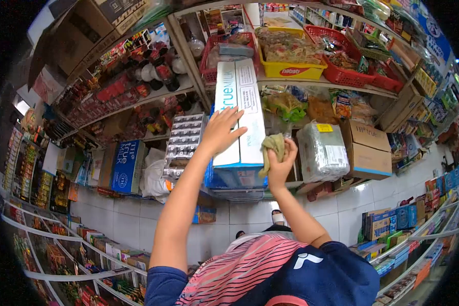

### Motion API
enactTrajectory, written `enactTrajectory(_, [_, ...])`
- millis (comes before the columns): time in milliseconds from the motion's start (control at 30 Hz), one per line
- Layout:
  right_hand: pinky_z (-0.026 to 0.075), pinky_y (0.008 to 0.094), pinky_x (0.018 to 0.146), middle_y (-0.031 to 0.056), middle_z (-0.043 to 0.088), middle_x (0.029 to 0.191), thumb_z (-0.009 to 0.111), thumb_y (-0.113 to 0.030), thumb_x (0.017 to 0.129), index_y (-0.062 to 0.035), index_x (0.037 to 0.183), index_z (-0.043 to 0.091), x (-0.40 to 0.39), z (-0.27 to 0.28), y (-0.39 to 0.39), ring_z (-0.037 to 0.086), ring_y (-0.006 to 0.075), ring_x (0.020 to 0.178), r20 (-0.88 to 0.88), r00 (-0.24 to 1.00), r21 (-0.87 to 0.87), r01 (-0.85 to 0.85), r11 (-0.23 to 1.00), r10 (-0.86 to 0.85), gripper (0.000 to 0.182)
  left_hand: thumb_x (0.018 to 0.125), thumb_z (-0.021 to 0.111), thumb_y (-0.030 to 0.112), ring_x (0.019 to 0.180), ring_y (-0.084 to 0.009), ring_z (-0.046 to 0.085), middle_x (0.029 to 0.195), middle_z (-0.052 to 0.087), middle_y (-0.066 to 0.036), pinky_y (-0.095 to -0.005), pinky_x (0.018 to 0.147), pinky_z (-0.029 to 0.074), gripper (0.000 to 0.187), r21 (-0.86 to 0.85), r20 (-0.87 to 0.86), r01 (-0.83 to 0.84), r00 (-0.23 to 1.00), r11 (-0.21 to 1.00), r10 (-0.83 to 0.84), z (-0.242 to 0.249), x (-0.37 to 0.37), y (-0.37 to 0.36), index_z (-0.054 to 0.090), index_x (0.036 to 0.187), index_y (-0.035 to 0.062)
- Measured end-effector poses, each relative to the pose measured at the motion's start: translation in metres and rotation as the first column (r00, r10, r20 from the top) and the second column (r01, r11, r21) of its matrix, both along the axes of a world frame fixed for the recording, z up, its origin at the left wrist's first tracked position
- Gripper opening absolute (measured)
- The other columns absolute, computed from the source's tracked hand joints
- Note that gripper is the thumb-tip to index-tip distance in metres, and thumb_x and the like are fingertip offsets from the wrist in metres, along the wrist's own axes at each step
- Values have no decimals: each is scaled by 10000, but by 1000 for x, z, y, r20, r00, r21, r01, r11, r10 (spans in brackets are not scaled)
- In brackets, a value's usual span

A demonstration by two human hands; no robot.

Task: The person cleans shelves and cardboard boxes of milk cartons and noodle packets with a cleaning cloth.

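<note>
A long white carton with blue lettering (250, 145) lies on top of a blue box (234, 178) in front of the shelves. My left hand (223, 131) rests on the carton's top with its fingers spread. At the carton's right side, my right hand (282, 163) grips a crumpled green cloth (272, 148). The cloth touches or nearly touches the carton's right edge; the exact contact is too small to tell.
A tray of silver-topped packs (186, 133) stands left of the carton. On the right are a plastic-wrapped bundle (323, 153) and a brown carton (368, 148). A yellow basket (295, 70) and red baskets (347, 75) sit on the shelf above.
</note>
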State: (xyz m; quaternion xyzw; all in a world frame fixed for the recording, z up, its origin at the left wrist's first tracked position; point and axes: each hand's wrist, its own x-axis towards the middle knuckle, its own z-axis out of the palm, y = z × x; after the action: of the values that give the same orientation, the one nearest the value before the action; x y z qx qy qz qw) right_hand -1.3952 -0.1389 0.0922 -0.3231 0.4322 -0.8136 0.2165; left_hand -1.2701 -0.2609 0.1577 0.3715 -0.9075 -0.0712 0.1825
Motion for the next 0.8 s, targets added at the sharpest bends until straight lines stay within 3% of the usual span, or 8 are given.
enactTrajectory(233, [305, 343, 926, 134, 429, 1103, 445, -91, 826, -58, 1211, 407, -24, -71, -17, 417, 267, 1048, -337, 917, 278, -121, 953, 214, 388, 766, 562, 323, 1256, -241, 272, 1314, 373, -83, -403, 1042, 142, 507, 110, -28, -33, 999, 993, 37, 12, -5, 4, 449, 1224, 136])
enactTrajectory(367, [260, 368, 970, 153, 367, 1247, 416, -140, 846, -66, 1276, 330, -28, -158, -22, 347, 297, 1157, -136, 900, 525, -289, 801, 414, 445, 752, 585, 278, 1252, -227, 286, 1297, 402, -71, -403, 1043, 140, 475, 187, -80, -51, 995, 981, 67, 11, -4, 2, 487, 1190, 123])
enactTrajectory(467, [193, 366, 1009, 156, 299, 1312, 401, -187, 851, -43, 1306, 263, -21, -135, -25, 286, 292, 1207, -46, 904, 382, -377, 844, 425, 497, 755, 585, 260, 1243, -223, 305, 1281, 426, -57, -402, 1038, 151, 441, 234, -95, -100, 988, 967, 125, 10, -5, 2, 510, 1165, 114])
enactTrajectory(533, [128, 371, 1034, 166, 220, 1360, 364, -258, 862, -7, 1317, 214, -31, -89, -39, 213, 293, 1255, -226, 850, 379, -373, 847, 476, 542, 761, 578, 260, 1229, -231, 325, 1275, 433, -59, -399, 1029, 171, 415, 213, -137, -50, 987, 976, 80, 7, -1, -1, 527, 1146, 113])
enactTrajectory(667, [144, 384, 1030, 159, 214, 1356, 336, -381, 888, 12, 1316, 197, -44, -20, -120, 224, 285, 1248, -208, 851, -155, -515, 843, 482, 597, 767, 589, 277, 1187, -243, 379, 1215, 488, -64, -378, 1001, 243, 395, 169, -197, -46, 977, 985, 79, 2, 2, -3, 551, 1115, 95])
enactTrajectory(700, [150, 369, 1031, 135, 209, 1370, 380, -319, 886, 15, 1302, 236, -56, -24, -149, 195, 254, 1266, -353, 848, -149, -467, 871, 395, 553, 776, 580, 274, 1221, -227, 338, 1258, 451, -50, -390, 1029, 190, 416, 205, -201, -25, 977, 978, 67, 3, 4, -4, 525, 1155, 111])
enactTrajectory(733, [176, 363, 1023, 145, 258, 1346, 365, -259, 891, 31, 1280, 278, -63, -19, -176, 243, 264, 1243, -531, 826, -83, -275, 958, 191, 493, 778, 580, 292, 1219, -226, 340, 1255, 453, -45, -392, 1030, 187, 417, 183, -202, -36, 977, 982, 73, 5, 3, -2, 530, 1149, 109])
enactTrajectory(800, [213, 376, 1005, 173, 257, 1330, 376, -279, 886, 25, 1279, 296, -69, -12, -219, 278, 286, 1211, -363, 874, 24, -338, 941, 323, 503, 771, 586, 314, 1213, -233, 347, 1251, 455, -65, -398, 1028, 191, 410, 157, -229, -12, 972, 987, 48, 1, 5, -5, 552, 1123, 108])
